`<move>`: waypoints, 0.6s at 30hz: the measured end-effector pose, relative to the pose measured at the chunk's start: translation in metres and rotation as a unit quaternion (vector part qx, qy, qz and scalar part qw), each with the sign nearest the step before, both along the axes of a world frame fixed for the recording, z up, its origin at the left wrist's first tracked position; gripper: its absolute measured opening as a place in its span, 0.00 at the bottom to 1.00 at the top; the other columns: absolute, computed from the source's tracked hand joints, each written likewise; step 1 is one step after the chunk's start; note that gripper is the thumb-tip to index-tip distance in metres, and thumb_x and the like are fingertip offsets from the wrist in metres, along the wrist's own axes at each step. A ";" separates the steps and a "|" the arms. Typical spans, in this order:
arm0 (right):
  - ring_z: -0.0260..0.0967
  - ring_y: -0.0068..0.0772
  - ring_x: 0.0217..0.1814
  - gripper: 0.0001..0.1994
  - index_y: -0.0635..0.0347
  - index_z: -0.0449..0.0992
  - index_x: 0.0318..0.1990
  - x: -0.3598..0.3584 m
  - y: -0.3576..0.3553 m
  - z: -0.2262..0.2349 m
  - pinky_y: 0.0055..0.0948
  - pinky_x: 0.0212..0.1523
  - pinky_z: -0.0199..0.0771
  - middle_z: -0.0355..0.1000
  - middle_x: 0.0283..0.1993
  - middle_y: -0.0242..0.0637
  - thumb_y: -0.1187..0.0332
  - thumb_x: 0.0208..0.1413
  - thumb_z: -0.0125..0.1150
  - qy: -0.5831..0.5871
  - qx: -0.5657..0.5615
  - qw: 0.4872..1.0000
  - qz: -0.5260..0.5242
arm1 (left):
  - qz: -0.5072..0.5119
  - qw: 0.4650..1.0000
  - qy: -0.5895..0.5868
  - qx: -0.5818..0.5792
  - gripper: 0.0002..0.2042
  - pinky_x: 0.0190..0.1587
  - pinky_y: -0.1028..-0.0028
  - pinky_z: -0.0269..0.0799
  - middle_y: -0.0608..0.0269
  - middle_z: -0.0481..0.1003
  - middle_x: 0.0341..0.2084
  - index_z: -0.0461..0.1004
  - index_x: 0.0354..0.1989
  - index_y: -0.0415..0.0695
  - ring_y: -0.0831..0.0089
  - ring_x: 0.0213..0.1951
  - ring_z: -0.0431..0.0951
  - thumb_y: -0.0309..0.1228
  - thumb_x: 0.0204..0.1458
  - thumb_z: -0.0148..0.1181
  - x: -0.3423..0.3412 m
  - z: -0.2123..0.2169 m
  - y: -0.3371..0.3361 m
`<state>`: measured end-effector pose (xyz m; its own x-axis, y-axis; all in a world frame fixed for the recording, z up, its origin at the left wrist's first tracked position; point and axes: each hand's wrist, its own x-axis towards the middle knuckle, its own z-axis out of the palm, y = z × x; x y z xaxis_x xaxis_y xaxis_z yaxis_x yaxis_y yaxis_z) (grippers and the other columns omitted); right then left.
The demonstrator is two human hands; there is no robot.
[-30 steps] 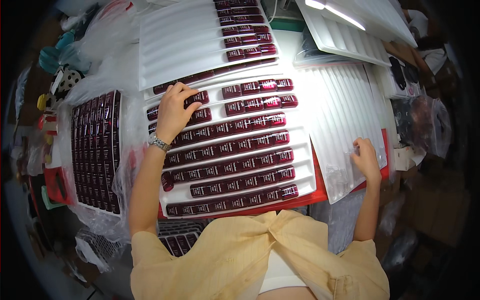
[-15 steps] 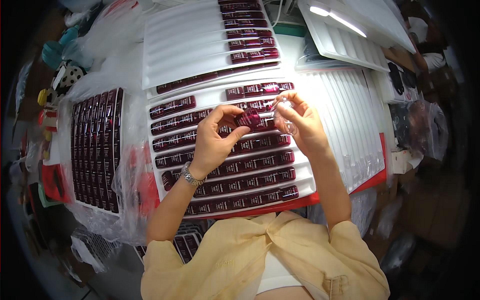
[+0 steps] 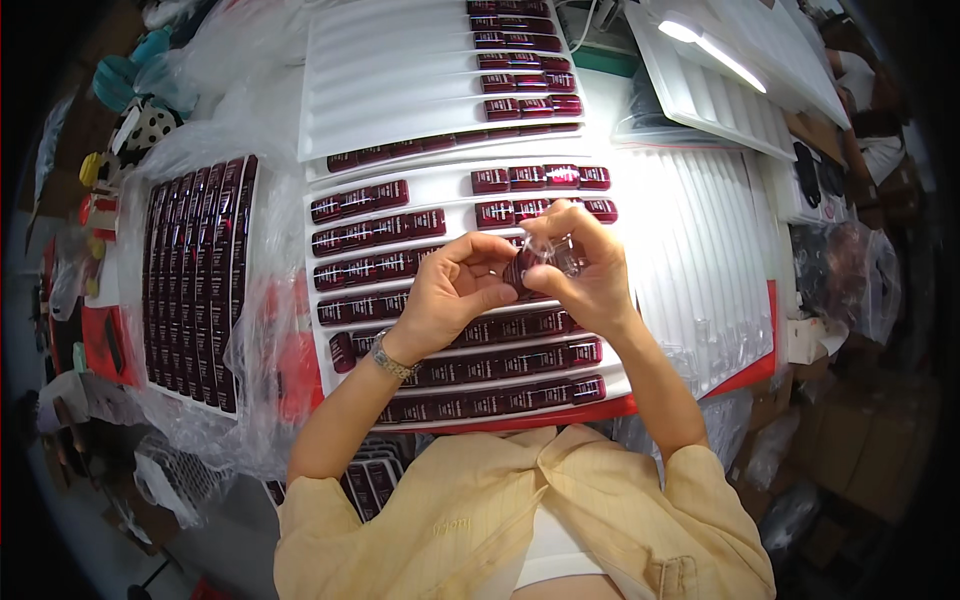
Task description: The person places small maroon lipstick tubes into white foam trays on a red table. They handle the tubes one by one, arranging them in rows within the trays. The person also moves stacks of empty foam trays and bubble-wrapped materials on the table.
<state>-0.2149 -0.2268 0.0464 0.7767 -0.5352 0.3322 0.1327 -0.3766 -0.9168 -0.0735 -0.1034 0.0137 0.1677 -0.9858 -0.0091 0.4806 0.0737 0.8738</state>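
Between the fingertips of my left hand point(image 3: 455, 290) is a small glossy dark-red bottle point(image 3: 515, 272), tilted and partly covered by the fingers. My right hand point(image 3: 590, 265) pinches a small clear plastic piece point(image 3: 562, 250) against or just beside the bottle's end; the exact contact is hidden by the fingers. Both hands are over a white ridged tray point(image 3: 440, 187) that carries rows of similar dark-red bottles point(image 3: 375, 232). Two upper rows have gaps. At the tray's left, one bottle point(image 3: 342, 352) sits at a different angle from its row.
Behind lies another white tray point(image 3: 390, 75) with bottles at its right side. To the left, a filled tray point(image 3: 197, 285) rests in clear plastic wrap point(image 3: 265, 340). A white ridged tray point(image 3: 690, 250) with clear pieces is at right, below a bright lamp point(image 3: 710, 55).
My right hand has moved left and slightly down, bringing the clear piece to the bottle. The bottle has turned in my left hand. The view has shifted slightly.
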 end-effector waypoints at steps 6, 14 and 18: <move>0.66 0.29 0.26 0.11 0.60 0.76 0.41 -0.015 -0.023 0.015 0.26 0.25 0.66 0.65 0.27 0.35 0.70 0.49 0.65 0.112 -0.211 0.971 0.004 | 0.013 0.993 -0.101 0.053 0.16 0.50 0.77 0.73 0.62 0.73 0.43 0.70 0.48 0.37 0.77 0.45 0.75 0.18 0.50 0.61 0.031 0.006 0.001; 0.66 0.31 0.23 0.11 0.60 0.72 0.40 -0.004 -0.007 0.004 0.29 0.23 0.66 0.66 0.27 0.35 0.71 0.49 0.65 0.077 -0.173 0.982 -0.021 | -0.022 0.987 -0.156 0.033 0.16 0.50 0.76 0.72 0.62 0.72 0.44 0.70 0.48 0.37 0.77 0.44 0.74 0.17 0.49 0.61 0.035 0.011 -0.007; 0.67 0.33 0.24 0.16 0.57 0.73 0.46 -0.005 -0.006 0.010 0.29 0.23 0.67 0.66 0.27 0.35 0.71 0.49 0.65 0.068 -0.224 0.972 -0.018 | -0.019 0.992 -0.122 0.014 0.16 0.51 0.76 0.72 0.63 0.73 0.44 0.71 0.47 0.38 0.78 0.44 0.75 0.17 0.49 0.60 0.037 0.000 -0.003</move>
